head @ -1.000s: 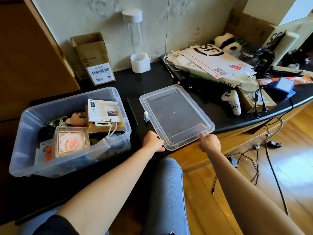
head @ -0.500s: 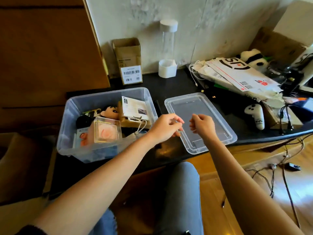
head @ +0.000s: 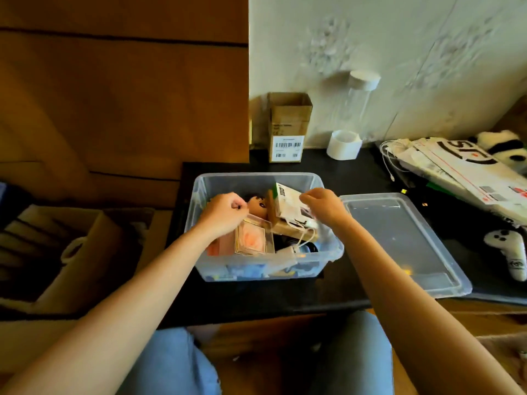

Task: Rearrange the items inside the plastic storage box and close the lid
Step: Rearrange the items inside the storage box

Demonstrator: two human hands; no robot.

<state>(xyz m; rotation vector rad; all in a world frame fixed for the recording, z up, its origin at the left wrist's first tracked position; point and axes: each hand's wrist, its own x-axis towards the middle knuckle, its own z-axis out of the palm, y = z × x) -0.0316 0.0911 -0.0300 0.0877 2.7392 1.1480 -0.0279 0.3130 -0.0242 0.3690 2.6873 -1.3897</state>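
Hands reached into an open box (head: pixel 256 181) on a black counter (head: pixel 356 172), its lid (head: pixel 405 243) lying flat just to its right. The left hand (head: pixel 225 213) hovered with curled fingers over a clear case (head: pixel 252 238) holding a pink rose; whether it gripped anything could not be told. The right hand (head: pixel 323 206) had its fingers bent at the edge of a white card (head: pixel 291 202) propped on a brown package; a firm pinch could not be confirmed. A doll (head: pixel 258 205) lay between the hands. A carton (head: pixel 288 126), a white cup (head: pixel 343 145), envelopes (head: pixel 462 169) and a white controller (head: pixel 510 252) sat on the counter nearby.
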